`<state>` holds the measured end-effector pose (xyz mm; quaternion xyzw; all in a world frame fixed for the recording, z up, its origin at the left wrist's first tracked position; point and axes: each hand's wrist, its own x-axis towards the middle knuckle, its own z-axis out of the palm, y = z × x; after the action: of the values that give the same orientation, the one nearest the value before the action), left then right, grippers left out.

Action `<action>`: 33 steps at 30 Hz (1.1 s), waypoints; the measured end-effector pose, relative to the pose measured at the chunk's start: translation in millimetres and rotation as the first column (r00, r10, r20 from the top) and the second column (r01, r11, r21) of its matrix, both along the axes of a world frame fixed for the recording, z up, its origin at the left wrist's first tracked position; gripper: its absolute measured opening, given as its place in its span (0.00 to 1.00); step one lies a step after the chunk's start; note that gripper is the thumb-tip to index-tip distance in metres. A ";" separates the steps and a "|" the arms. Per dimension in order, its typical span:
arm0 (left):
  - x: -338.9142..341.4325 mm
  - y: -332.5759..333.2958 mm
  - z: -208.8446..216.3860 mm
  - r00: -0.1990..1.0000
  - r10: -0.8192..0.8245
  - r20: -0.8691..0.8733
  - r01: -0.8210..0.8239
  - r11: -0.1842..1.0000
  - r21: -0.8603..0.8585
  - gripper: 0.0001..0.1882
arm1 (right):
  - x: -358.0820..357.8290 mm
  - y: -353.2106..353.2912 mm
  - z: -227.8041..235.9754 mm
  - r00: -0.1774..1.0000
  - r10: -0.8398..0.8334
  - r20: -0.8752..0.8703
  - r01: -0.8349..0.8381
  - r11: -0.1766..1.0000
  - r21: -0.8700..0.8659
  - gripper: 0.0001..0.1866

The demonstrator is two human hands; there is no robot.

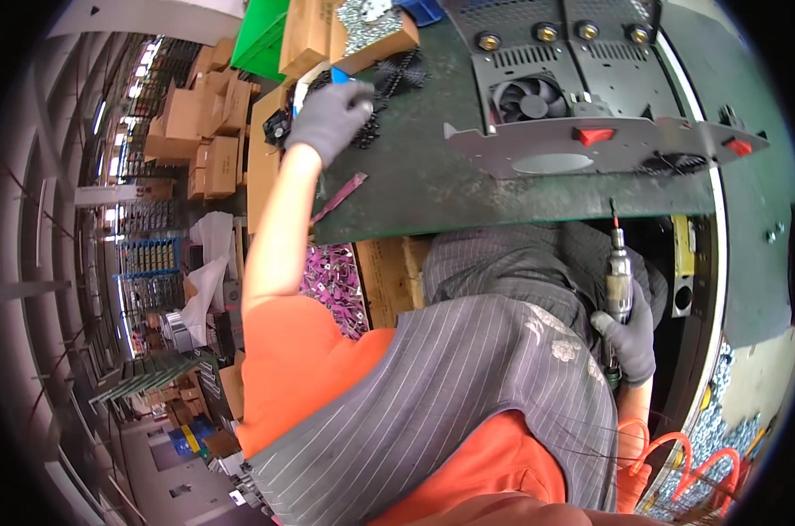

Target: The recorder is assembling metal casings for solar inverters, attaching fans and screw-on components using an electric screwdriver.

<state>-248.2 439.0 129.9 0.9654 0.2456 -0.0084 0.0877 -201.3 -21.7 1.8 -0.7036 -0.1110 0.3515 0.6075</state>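
My gloved left hand (329,121) reaches to the far left of the green bench, over black parts (367,131) and cables. Its fingers are curled; what they hold, if anything, is hidden. In my gloved right hand (630,342) is an air screwdriver (619,285), its bit pointing away from me past the bench's front edge. Beyond the bit stands a grey sheet-metal chassis (538,140) carrying red rocker switches (595,137), a black fan (533,101) and several brass-centred round fittings (546,33). A loose black fan (402,72) lies just right of my left hand.
Cardboard boxes of small metal parts (369,26) and a green bin (259,39) line the back left. A purple strip (339,198) lies near the bench's front edge. Below it is a box of purple-and-silver parts (334,285). An orange coiled hose (682,451) hangs at lower right.
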 end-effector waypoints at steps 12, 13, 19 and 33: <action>-13.8 25.8 -86.7 0.963 0.054 0.262 -0.127 0.955 0.269 0.15 | -8.9 2.6 -4.0 0.964 -0.080 -0.253 0.100 0.993 0.067 0.35; -10.1 24.9 -91.1 0.955 0.091 0.283 -0.176 0.940 0.291 0.15 | -10.0 4.3 -1.8 0.959 -0.094 -0.267 0.118 0.990 0.078 0.36; 0.4 19.4 -92.4 0.950 0.187 0.248 -0.256 0.924 0.283 0.12 | -11.2 8.5 1.7 0.964 -0.097 -0.247 0.118 0.990 0.072 0.36; -34.1 -28.8 -70.1 0.881 0.334 0.335 0.048 0.640 -0.767 0.07 | -14.4 9.2 8.8 0.971 -0.095 -0.218 0.114 0.991 0.075 0.38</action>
<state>-282.3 410.2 59.8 0.7909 0.2702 0.1194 0.5359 -215.7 -12.5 10.7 -0.6396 -0.0228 0.3875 0.6635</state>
